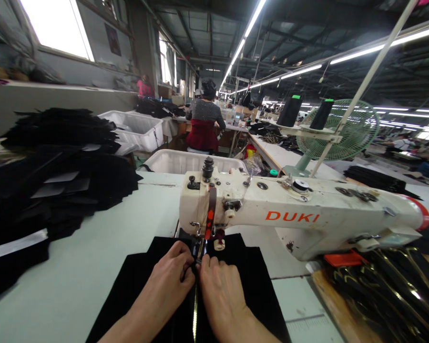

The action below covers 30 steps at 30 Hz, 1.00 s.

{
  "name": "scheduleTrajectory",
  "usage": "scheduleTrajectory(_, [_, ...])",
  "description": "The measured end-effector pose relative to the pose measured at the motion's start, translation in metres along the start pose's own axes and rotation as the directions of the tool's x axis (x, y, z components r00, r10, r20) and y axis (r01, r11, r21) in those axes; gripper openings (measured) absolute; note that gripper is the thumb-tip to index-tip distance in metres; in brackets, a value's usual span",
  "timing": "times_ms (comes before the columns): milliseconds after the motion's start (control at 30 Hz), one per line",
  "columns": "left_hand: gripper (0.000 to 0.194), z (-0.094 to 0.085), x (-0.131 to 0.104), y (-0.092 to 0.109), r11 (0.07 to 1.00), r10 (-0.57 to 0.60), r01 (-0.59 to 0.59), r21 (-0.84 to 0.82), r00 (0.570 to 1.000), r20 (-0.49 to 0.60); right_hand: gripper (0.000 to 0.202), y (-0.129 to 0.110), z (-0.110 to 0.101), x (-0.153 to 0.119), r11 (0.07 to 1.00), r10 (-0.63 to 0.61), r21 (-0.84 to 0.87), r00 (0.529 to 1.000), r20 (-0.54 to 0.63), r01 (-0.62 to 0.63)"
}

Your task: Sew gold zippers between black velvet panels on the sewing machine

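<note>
A black fabric piece lies flat under the needle end of a white sewing machine. Down its middle runs a zipper with shiny gold teeth, passing up under the presser foot. My left hand is closed at the zipper's left side, thumb and forefinger pinched together just in front of the foot. Close against it, my right hand lies on the right side of the zipper, fingers bent and fingertips pressed down near the teeth. What sits right between the fingertips is hidden.
Stacks of black fabric pieces cover the left of the table. Gold-toothed zippers lie heaped at right. White bins stand behind the machine. Thread cones and a green fan rise at right. A person sits ahead, back turned.
</note>
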<state>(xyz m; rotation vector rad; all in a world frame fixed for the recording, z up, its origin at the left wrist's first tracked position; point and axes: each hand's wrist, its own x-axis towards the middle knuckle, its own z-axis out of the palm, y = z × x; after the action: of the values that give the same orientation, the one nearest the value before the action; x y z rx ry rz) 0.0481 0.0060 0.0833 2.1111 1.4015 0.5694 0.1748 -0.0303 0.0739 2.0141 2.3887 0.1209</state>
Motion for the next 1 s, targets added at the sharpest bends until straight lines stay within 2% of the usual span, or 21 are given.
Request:
scheduleTrajectory(133, [0.025,-0.003,0.005,-0.003,0.998,0.01,-0.01,-0.059,1.0,0.008,0.019,0.006,-0.007,0.005,0.998,-0.037,0.042,0.999,0.008,0.036])
scheduleTrajectory(300, [0.018,-0.012,0.016,-0.021,0.982,-0.02,0.034,-0.187,0.997,0.076,0.017,0.012,-0.006,0.003,0.996,-0.039,0.082,0.999,0.003,0.039])
scheduleTrajectory(433, [0.025,-0.015,0.02,-0.03,0.962,-0.059,0.082,-0.261,0.994,0.094,0.013,0.012,-0.005,-0.001,0.995,0.006,0.101,1.0,0.01,-0.007])
scheduleTrajectory(667, [0.032,-0.016,0.017,-0.022,0.954,-0.104,0.127,-0.272,0.99,0.095,0.016,0.01,-0.011,-0.002,0.99,0.051,0.129,0.997,0.052,-0.057])
scheduleTrajectory(1000, [0.023,-0.009,0.01,-0.009,0.984,-0.023,0.027,-0.175,1.0,0.02,0.017,0.002,-0.018,0.008,0.989,0.088,0.11,0.99,0.108,-0.1])
